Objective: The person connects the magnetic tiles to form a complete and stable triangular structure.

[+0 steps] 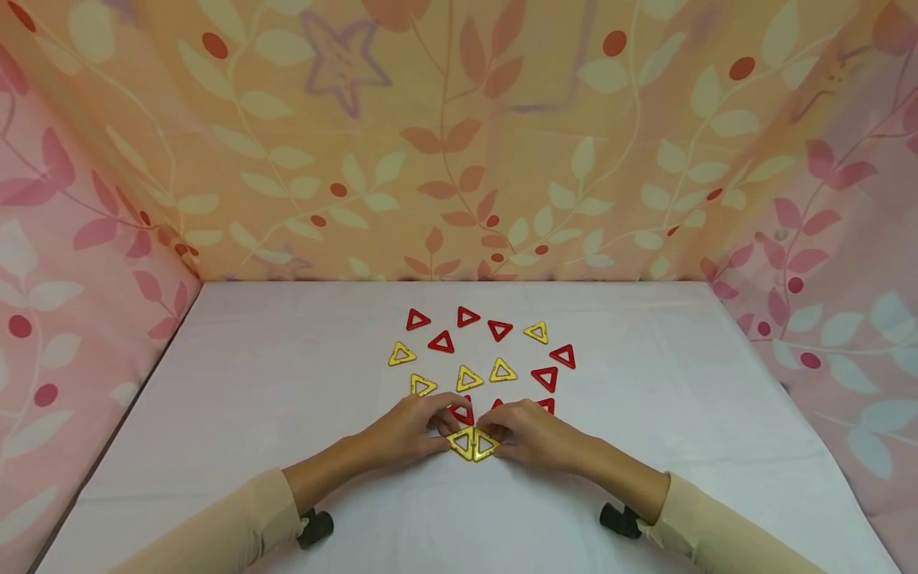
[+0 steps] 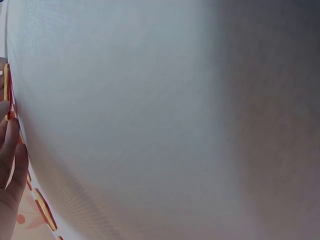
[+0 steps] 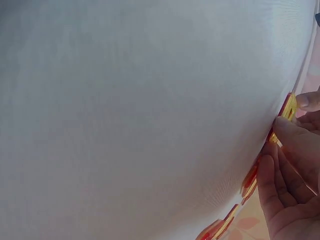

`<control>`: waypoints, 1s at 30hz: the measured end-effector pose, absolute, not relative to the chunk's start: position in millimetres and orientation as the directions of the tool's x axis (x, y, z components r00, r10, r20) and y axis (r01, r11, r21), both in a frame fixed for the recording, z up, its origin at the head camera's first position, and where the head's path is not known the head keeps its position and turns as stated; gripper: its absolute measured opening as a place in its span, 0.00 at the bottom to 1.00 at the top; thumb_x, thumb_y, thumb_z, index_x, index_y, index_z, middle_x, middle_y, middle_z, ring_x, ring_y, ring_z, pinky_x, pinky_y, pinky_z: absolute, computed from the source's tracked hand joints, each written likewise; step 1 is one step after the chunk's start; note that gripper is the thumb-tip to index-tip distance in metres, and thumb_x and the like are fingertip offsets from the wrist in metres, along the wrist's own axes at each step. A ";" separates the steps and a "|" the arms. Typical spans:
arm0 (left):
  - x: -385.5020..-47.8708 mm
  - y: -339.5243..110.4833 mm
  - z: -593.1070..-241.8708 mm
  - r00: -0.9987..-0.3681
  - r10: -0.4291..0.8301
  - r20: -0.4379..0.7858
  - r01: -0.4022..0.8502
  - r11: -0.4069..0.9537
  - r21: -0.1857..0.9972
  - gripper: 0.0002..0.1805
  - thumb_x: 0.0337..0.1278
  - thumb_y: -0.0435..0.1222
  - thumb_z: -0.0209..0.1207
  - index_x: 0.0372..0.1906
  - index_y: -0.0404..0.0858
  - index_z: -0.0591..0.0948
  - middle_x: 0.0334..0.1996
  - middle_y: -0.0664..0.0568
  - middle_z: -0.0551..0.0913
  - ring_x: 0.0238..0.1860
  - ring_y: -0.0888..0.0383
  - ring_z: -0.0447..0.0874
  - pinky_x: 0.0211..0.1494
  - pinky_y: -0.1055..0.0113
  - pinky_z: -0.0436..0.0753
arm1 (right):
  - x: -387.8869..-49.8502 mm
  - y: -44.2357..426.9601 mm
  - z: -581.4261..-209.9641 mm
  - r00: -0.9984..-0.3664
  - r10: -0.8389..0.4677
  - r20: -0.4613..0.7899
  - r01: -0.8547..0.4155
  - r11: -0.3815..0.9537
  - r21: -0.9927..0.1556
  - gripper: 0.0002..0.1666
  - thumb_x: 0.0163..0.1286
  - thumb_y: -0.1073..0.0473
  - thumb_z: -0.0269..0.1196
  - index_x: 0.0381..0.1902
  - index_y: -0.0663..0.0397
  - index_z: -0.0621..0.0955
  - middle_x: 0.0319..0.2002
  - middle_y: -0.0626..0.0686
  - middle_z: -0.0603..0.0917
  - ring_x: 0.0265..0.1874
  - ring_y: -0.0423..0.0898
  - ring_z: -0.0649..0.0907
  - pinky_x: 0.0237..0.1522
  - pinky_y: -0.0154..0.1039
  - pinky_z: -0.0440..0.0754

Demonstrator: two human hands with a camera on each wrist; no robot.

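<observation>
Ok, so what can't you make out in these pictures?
Head view: most of a red tile, hidden by the right hand; only a red tip shows.
Left wrist view: part of the left hand, cut off by the left edge.
Right wrist view: outlines of the yellow triangular tiles, seen nearly edge-on, partly covered by the right hand.

Leaf-print fabric (image 1: 502, 143) hangs behind the white table (image 1: 251, 367).

room — white cloth (image 1: 237, 359) left and right | in the way — red triangles (image 1: 551, 383), yellow triangles (image 1: 462, 386) mid-cloth
</observation>
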State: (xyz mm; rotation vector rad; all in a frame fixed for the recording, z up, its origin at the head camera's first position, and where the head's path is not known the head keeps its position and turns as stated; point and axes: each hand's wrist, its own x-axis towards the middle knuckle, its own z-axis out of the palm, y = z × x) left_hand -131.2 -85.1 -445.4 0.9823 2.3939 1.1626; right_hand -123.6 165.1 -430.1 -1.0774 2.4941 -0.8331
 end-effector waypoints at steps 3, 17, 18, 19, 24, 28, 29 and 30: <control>-130.5 -85.5 -444.4 -0.716 0.697 0.029 0.442 0.420 0.793 0.30 0.54 0.29 0.70 0.64 0.39 0.75 0.40 0.57 0.87 0.40 0.66 0.84 0.49 0.70 0.82 | -123.2 165.0 -430.3 -0.676 -0.736 -0.037 -0.568 0.553 -0.610 0.19 0.60 0.64 0.73 0.50 0.56 0.85 0.40 0.45 0.87 0.36 0.35 0.82 0.42 0.29 0.82; -129.4 -86.4 -438.2 -0.694 0.713 0.098 0.466 0.342 0.816 0.29 0.55 0.28 0.69 0.64 0.35 0.75 0.43 0.51 0.88 0.42 0.64 0.86 0.50 0.68 0.83 | -122.4 164.2 -428.4 -0.668 -0.743 -0.034 -0.588 0.556 -0.587 0.19 0.61 0.64 0.72 0.50 0.56 0.85 0.41 0.46 0.87 0.36 0.35 0.82 0.43 0.28 0.81; -129.4 -86.4 -437.6 -0.693 0.713 0.102 0.468 0.338 0.817 0.29 0.55 0.28 0.69 0.64 0.35 0.75 0.43 0.51 0.88 0.43 0.64 0.86 0.50 0.69 0.83 | -122.4 164.2 -428.1 -0.667 -0.745 -0.032 -0.592 0.556 -0.583 0.18 0.61 0.64 0.72 0.50 0.56 0.85 0.41 0.46 0.87 0.36 0.35 0.82 0.43 0.28 0.81; -129.4 -86.1 -437.1 -0.692 0.714 0.109 0.472 0.333 0.816 0.30 0.55 0.28 0.69 0.63 0.34 0.75 0.44 0.51 0.88 0.43 0.64 0.86 0.50 0.69 0.83 | -122.4 164.2 -428.0 -0.665 -0.746 -0.029 -0.596 0.554 -0.581 0.18 0.61 0.64 0.73 0.50 0.56 0.85 0.41 0.46 0.87 0.36 0.35 0.82 0.43 0.28 0.81; -128.9 -83.5 -435.5 -0.687 0.712 0.146 0.492 0.308 0.814 0.29 0.54 0.29 0.70 0.62 0.34 0.75 0.42 0.49 0.89 0.43 0.63 0.87 0.49 0.69 0.83 | -122.7 164.5 -428.6 -0.657 -0.753 -0.011 -0.612 0.542 -0.576 0.19 0.60 0.64 0.73 0.50 0.56 0.85 0.41 0.47 0.88 0.36 0.35 0.83 0.42 0.26 0.81; -128.7 -80.3 -435.7 -0.687 0.711 0.148 0.477 0.288 0.830 0.28 0.54 0.29 0.70 0.61 0.34 0.76 0.41 0.49 0.89 0.43 0.62 0.88 0.51 0.67 0.83 | -122.9 164.8 -429.9 -0.653 -0.757 -0.007 -0.616 0.537 -0.576 0.18 0.61 0.64 0.73 0.50 0.56 0.85 0.41 0.46 0.88 0.36 0.34 0.83 0.42 0.26 0.81; -128.8 -79.4 -436.1 -0.687 0.712 0.147 0.473 0.283 0.834 0.28 0.54 0.29 0.70 0.61 0.33 0.76 0.41 0.48 0.89 0.43 0.61 0.88 0.51 0.67 0.83 | -123.0 164.8 -430.1 -0.652 -0.758 -0.007 -0.617 0.536 -0.577 0.18 0.61 0.64 0.73 0.50 0.56 0.85 0.41 0.46 0.88 0.36 0.34 0.83 0.42 0.26 0.81; -128.9 -78.4 -436.5 -0.686 0.713 0.145 0.468 0.279 0.839 0.28 0.54 0.29 0.70 0.61 0.33 0.75 0.41 0.48 0.89 0.43 0.61 0.88 0.51 0.67 0.83 | -123.1 164.7 -430.2 -0.651 -0.759 -0.007 -0.617 0.535 -0.578 0.18 0.61 0.64 0.73 0.50 0.56 0.85 0.41 0.46 0.88 0.36 0.34 0.83 0.42 0.26 0.81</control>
